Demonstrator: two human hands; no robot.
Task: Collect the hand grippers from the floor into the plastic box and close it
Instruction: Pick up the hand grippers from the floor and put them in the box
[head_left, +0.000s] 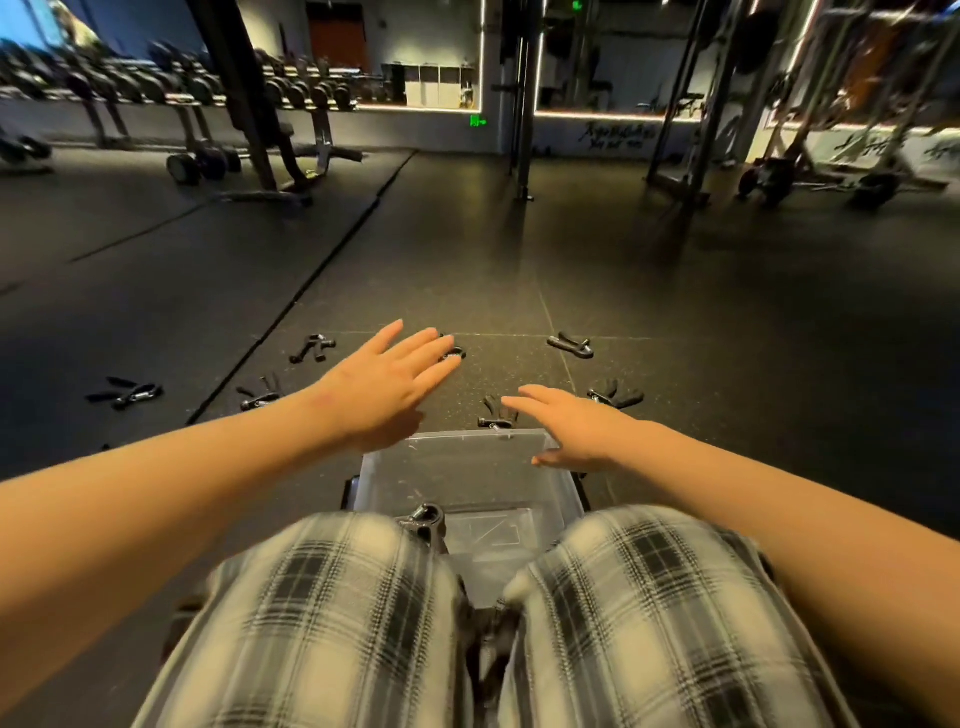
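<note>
A clear plastic box (467, 467) stands open on the dark floor between my knees, with one black hand gripper (423, 519) inside at its near left. Several black hand grippers lie on the floor beyond it. My left hand (387, 387) stretches forward with straight fingers, its tips over a hand gripper (456, 354) that is mostly hidden. My right hand (574, 428) reaches out open above the box's far right corner, fingertips next to another hand gripper (496, 413). Neither hand holds anything.
More hand grippers lie at the far right (571, 344), right (615, 393), far left (124, 392), left (260, 395) and middle left (313, 347). Dumbbell racks (182, 93) stand at the back left, steel frames (691, 104) at the back right. My plaid-trousered knees (337, 597) flank the box.
</note>
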